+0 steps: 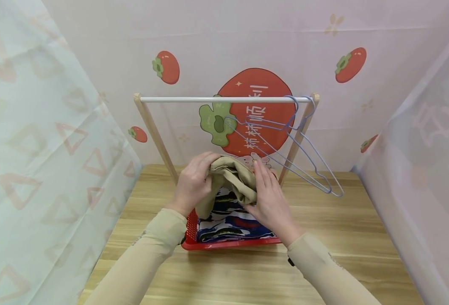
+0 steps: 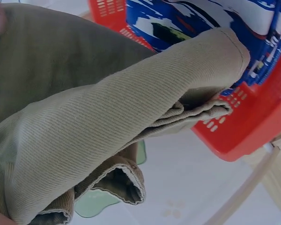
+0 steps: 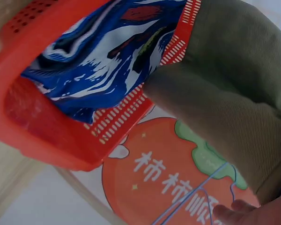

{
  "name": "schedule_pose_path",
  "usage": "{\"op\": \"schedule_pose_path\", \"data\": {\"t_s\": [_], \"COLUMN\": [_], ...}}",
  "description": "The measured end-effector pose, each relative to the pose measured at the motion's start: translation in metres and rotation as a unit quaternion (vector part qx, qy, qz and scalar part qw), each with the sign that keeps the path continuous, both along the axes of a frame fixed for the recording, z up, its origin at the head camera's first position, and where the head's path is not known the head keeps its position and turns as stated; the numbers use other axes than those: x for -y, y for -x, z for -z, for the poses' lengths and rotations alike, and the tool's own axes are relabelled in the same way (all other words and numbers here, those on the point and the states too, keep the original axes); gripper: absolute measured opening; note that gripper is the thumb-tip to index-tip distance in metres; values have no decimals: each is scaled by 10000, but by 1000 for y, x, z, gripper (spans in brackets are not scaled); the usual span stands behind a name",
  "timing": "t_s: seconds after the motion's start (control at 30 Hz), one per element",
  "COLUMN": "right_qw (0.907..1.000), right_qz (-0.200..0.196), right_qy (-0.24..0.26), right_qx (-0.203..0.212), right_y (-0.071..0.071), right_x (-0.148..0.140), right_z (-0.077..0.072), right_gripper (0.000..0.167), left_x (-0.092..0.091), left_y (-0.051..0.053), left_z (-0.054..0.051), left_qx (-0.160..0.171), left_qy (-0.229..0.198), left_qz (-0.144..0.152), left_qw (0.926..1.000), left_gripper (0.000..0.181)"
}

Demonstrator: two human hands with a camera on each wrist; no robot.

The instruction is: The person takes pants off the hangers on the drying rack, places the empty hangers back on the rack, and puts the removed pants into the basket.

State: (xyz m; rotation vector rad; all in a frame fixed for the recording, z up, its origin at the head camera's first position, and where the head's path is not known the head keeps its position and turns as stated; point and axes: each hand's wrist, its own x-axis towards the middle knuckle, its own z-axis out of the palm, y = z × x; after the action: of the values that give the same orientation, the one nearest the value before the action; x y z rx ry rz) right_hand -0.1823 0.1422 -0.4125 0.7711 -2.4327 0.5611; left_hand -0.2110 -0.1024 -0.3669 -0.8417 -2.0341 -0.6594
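A khaki garment of ribbed cloth [image 1: 243, 188] is bunched up between both hands above the basket; its kind cannot be told. At its left side my left hand [image 1: 194, 182] grips the cloth with curled fingers. My right hand [image 1: 272, 203] holds the other side between thumb and fairly straight fingers. In the left wrist view, the folded khaki cloth [image 2: 107, 112] shows open tube-like ends. Below lies a folded blue, white and black patterned cloth [image 1: 228, 226] in a red plastic basket [image 1: 228, 244]. Part of the basket is hidden behind the hands and the khaki garment.
Behind the basket stands a rack with a white rail [image 1: 182, 100] and wooden posts [image 1: 153, 131]. Blue wire hangers [image 1: 316, 178] hang at the rail's right end. Everything stands on a wood-grain table [image 1: 342, 237], with printed cloth walls [image 1: 361, 123] around it.
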Motion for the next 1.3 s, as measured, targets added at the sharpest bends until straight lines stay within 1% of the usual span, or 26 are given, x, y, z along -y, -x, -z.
{"op": "schedule_pose_path", "data": {"t_s": [0.07,0.13,0.17,0.23,0.33,0.37,0.43,0.53,0.6,0.73,0.83,0.9,0.97,1.03,1.17,1.3], "right_qw": [9997,9991,9986,9978,9982,9983,9985,9989,9992,9987,9975,9961,9943,9916,9850,9789], "right_qz": [131,192,182,145,-42,-85,-112,-14,70,137,172,207,225,232,332,403], "right_qy": [177,329,409,494,497,497,503,459,366,265,288,351,447,587,754,827], "right_qx": [70,209,297,412,346,292,163,-38,-152,-409,-619,-780,-939,-1126,-1518,-1825], "right_y": [7,14,17,23,30,32,35,38,39,43,47,50,53,57,64,70], "right_x": [3,2,1,-3,-10,-13,-16,-19,-19,-17,-15,-13,-11,-10,-8,-6], "right_z": [0,-1,-1,-2,-6,-8,-13,-22,-28,-38,-42,-43,-45,-47,-49,-47], "right_gripper": [124,116,109,88,56,50,42,40,41,39,36,35,35,36,38,39], "left_x": [-1,-1,0,2,6,7,10,14,17,24,26,26,24,22,16,13], "left_y": [0,0,0,1,2,3,4,7,10,19,26,30,34,40,50,61], "left_z": [-1,-2,-2,-1,-1,-2,-3,-7,-10,-18,-23,-26,-29,-32,-37,-39], "left_qx": [63,150,200,310,478,510,582,586,568,475,448,406,320,140,-433,-1055], "left_qy": [9,23,34,70,162,207,347,681,924,1413,1774,1930,2004,2013,1947,1810], "left_qz": [58,169,234,394,603,666,771,815,781,591,429,343,248,142,52,-41], "left_qw": [10000,9997,9995,9987,9969,9963,9947,9926,9910,9871,9822,9798,9789,9793,9799,9778], "left_gripper": [52,53,53,55,57,58,59,63,65,66,64,62,60,57,49,34]}}
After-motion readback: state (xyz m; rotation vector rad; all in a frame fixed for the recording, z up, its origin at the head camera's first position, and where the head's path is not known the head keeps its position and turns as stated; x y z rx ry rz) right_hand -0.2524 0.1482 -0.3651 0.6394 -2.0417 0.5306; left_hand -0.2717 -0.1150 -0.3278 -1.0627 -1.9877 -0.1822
